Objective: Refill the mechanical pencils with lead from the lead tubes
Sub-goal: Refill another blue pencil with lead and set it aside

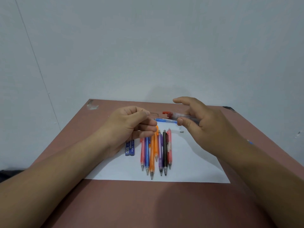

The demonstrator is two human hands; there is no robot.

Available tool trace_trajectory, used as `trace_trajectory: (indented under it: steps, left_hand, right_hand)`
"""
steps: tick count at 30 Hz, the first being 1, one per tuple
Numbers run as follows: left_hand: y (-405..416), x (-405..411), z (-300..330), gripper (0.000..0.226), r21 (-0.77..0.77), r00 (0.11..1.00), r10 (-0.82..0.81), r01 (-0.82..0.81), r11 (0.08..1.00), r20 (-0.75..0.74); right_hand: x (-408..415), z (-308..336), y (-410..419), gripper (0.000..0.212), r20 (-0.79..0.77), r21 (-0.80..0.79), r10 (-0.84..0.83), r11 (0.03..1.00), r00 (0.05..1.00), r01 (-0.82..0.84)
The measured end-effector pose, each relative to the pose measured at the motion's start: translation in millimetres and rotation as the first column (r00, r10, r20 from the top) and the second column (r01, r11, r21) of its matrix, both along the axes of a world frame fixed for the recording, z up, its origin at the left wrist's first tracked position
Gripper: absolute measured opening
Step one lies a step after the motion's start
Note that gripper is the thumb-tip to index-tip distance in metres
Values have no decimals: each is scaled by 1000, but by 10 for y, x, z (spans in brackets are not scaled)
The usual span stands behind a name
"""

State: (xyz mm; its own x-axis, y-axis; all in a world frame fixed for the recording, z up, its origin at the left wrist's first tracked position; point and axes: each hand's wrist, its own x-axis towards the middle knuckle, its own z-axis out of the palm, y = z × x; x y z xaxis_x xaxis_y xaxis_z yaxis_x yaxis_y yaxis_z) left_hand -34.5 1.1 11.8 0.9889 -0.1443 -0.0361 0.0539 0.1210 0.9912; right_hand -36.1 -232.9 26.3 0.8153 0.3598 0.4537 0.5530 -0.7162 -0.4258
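Observation:
My right hand (202, 124) grips a clear mechanical pencil (179, 116) with a red clip, held level above the table with its open end pointing left. My left hand (131, 124) pinches a thin lead (153, 114) between thumb and forefinger, its tip close to the pencil's end. Several pencils (156, 152) in pink, blue, orange, purple, black and red lie side by side on a white sheet (189, 168), tips toward me. A blue pencil (164, 120) lies crosswise behind them. A blue lead tube (130, 148) lies left of the row, partly under my left hand.
The brown table (148, 203) stands against a pale wall. A small grey eraser cap (181, 131) lies on the sheet to the right of the row. Dark marks show at the table's far corners.

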Motion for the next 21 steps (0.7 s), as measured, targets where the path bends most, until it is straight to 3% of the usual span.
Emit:
trace_trajectory:
  steps: [15, 18, 21]
  left_hand:
    - [43, 50, -49, 17, 61, 998, 47, -50, 997, 52]
    - [76, 64, -54, 18, 74, 997, 44, -49, 996, 65]
    - [82, 61, -53, 18, 78, 995, 31, -38, 996, 99]
  right_hand:
    - [7, -186, -99, 44, -62, 170, -34, 984, 997, 45]
    - [0, -197, -97, 48, -102, 246, -31, 968, 994, 55]
    - [-12, -184, -67, 36, -145, 366, -10, 928, 989, 63]
